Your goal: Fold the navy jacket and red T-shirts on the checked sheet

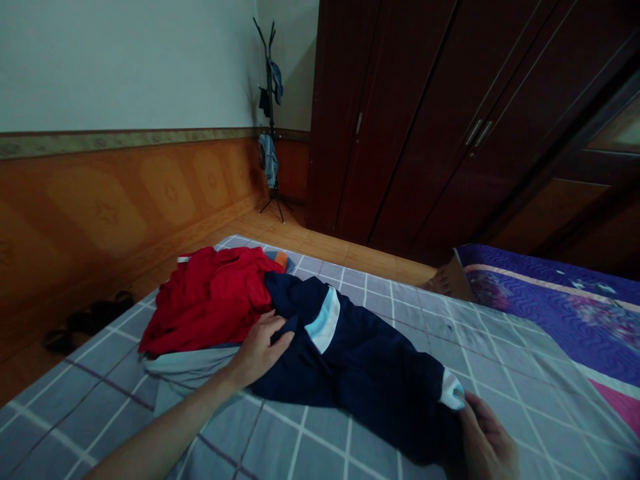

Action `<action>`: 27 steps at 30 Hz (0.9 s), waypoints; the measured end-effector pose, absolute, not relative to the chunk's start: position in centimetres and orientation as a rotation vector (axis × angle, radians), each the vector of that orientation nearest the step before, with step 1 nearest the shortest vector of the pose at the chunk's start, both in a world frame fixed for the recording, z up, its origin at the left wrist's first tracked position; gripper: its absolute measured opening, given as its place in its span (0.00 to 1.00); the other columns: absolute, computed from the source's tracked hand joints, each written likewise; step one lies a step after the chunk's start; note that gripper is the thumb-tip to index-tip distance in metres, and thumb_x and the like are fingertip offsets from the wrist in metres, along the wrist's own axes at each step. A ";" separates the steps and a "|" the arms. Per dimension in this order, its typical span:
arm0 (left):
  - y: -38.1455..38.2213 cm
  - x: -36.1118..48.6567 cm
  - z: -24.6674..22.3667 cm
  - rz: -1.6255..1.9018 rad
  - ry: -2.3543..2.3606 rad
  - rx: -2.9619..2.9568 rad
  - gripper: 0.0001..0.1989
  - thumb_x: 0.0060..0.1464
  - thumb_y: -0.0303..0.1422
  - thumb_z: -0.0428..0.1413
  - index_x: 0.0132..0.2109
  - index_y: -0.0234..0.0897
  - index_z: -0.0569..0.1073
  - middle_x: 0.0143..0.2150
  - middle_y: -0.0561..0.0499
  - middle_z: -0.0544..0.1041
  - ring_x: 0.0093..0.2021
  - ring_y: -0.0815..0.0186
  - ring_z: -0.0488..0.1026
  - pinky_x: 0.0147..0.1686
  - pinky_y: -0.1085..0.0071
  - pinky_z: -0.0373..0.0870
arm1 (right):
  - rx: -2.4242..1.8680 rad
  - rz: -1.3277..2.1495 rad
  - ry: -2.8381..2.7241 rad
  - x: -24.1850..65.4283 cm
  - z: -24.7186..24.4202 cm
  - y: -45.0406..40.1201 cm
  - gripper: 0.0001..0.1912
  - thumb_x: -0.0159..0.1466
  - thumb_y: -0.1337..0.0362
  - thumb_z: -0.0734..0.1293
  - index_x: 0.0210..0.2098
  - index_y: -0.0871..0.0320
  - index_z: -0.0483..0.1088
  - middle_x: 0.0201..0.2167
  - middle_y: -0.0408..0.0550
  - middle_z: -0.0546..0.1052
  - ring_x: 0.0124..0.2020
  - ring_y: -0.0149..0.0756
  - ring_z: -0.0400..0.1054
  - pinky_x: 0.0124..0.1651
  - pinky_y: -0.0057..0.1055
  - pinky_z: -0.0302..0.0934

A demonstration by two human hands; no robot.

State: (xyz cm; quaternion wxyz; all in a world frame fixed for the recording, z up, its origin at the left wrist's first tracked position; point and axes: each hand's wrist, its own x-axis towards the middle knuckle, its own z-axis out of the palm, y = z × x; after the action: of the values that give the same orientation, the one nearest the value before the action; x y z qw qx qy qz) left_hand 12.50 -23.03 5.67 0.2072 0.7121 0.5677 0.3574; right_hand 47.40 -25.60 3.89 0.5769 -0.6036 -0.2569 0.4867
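A navy garment (375, 347) with white and light-blue bands lies stretched across the checked bed sheet. At its left end, my left hand (263, 347) has thumb and fingers closed on the navy cloth. My right hand (487, 437) pinches the garment's right end, beside the smaller white and blue band. A crumpled red garment (210, 300) lies left of the navy one, partly touching it, above my left forearm. Under the red cloth, a grey cloth (193, 363) shows along its lower edge.
The checked bed (430, 313) fills the foreground. Beyond it are a coat stand (271, 100) with clothes, a dark wardrobe (390, 120) and a cardboard box (453, 277). A purple bedspread (545, 287) lies at right, dark shoes (90, 320) on the floor at left.
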 end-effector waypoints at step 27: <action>-25.2 13.9 2.0 1.163 1.629 1.545 0.12 0.55 0.37 0.51 0.43 0.35 0.70 0.36 0.49 0.76 0.37 0.62 0.74 0.37 0.70 0.69 | -1.271 -0.016 -2.259 47.7 1.1 -25.2 0.22 0.59 0.54 0.67 0.50 0.57 0.70 0.52 0.56 0.71 0.57 0.54 0.59 0.53 0.54 0.59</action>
State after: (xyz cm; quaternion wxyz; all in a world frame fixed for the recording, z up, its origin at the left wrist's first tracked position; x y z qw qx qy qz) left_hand 13.91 -25.20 2.03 0.3019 0.5825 0.6141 0.4386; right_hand 47.65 -25.19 1.06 0.2714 -0.4720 -0.8388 -0.0058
